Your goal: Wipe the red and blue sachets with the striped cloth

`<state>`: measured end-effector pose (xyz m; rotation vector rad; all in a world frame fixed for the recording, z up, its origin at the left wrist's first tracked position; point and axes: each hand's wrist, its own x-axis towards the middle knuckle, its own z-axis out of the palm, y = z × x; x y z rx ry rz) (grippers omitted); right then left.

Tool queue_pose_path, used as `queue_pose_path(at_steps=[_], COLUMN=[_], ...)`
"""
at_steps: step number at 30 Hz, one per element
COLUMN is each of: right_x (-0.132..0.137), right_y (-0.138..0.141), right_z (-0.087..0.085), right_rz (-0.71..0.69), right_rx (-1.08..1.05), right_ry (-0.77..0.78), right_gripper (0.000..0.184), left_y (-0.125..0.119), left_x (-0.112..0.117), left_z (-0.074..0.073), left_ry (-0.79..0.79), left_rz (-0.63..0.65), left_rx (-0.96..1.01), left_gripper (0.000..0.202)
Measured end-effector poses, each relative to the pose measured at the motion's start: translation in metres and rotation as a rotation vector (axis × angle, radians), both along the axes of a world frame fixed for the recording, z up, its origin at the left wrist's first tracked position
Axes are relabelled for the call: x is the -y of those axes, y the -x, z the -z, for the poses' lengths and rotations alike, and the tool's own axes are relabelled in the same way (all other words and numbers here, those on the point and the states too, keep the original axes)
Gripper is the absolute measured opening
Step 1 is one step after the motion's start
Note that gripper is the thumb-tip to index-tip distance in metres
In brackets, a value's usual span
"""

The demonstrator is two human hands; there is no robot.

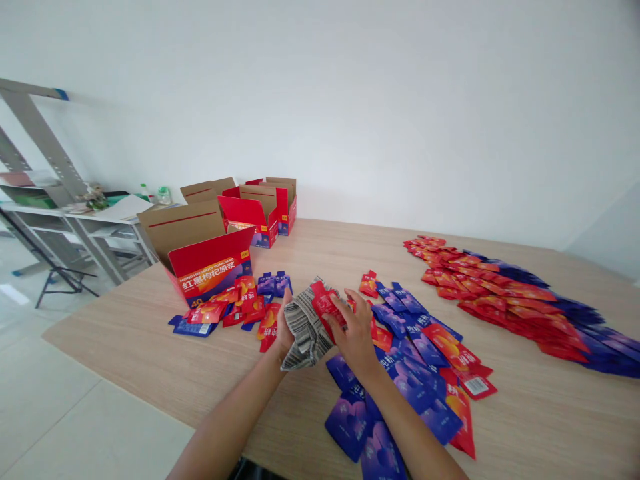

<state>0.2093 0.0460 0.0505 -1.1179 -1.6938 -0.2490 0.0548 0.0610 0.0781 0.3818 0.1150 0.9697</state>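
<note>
To the right of the nearest red goji-purée carton (215, 267), and closer to the wearer, a red neck-topped pouch (326, 303) is held above the tabletop against a grey striped cloth (303, 330). The cloth is gripped from the carton side by the left hand (285, 328), whose fingers are largely hidden behind the folds. The pouch is pinched between thumb and fingers of the right hand (354, 330), with the remaining fingers loosely parted; its narrow neck is left uncovered and points away from the wearer. Judged by its small, flat form, the pouch should be light and pliant, its film smooth enough to slide under dry fingertips and liable to crease or, if squeezed hard, to strain at the seams. It is probably best taken by the broad body near a sealed edge, with the neck spared from bending. The cloth appears soft and limp, and is best supported from beneath. Similar pouches are massed in a small heap (247, 300) just before the carton, in a loose blue-and-red spread (410, 373) to its right, and in overlapping rows (500, 293) farther right.
</note>
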Motion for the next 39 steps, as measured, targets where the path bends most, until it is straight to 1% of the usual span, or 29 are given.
queue_pose_path(at_steps=[2,5,7,11,13,16,20,24,26,30,33,36,39], right_x=[0.002,0.008,0.012,0.015,0.015,0.018,0.025,0.027,0.026,0.022,0.020,0.018,0.017], right_y=[0.000,0.003,0.006,0.010,0.010,0.011,0.017,0.024,0.025,0.022,0.017,0.012,0.010], right_z=[0.000,-0.001,-0.001,-0.004,-0.006,-0.009,-0.009,-0.006,-0.004,-0.001,0.001,0.000,-0.002], right_rz=[0.035,0.041,0.021,-0.039,-0.056,-0.059,-0.047,-0.028,-0.039,-0.094,-0.145,-0.183,-0.186], right_rx=[0.031,0.084,0.124,0.268,0.308,0.302,0.295,0.310,0.307,0.289,0.267,0.251,0.204], right_ry=[0.001,0.026,0.027,0.041,0.059,0.069,0.071,0.032,0.026,0.046,0.041,0.016,0.013], right_gripper=[0.033,0.035,0.042,0.068,0.072,0.069,0.056,0.048,0.048,0.050,0.046,0.044,0.051], left_y=[-0.002,-0.007,-0.012,-0.019,-0.019,-0.012,-0.001,0.003,0.003,-0.001,-0.003,-0.006,-0.009], left_x=[0.001,0.004,0.006,0.009,0.009,0.007,0.003,-0.001,-0.002,-0.003,-0.001,0.002,0.005], left_z=[0.001,0.005,0.007,0.009,0.008,0.007,0.004,0.000,-0.001,-0.002,-0.001,0.001,0.003], left_ry=[0.013,0.013,0.001,-0.014,-0.005,0.020,0.025,0.020,0.020,0.035,0.040,0.051,0.064], left_rz=[0.021,0.048,0.070,0.087,0.076,0.034,-0.056,-0.039,-0.045,-0.107,-0.147,-0.088,-0.019], left_rx=[-0.008,-0.011,0.000,0.038,0.041,0.027,0.024,0.032,0.027,0.006,-0.015,-0.043,-0.043], left_gripper=[0.079,0.083,0.082,0.077,0.079,0.083,0.087,0.091,0.089,0.082,0.076,0.073,0.072])
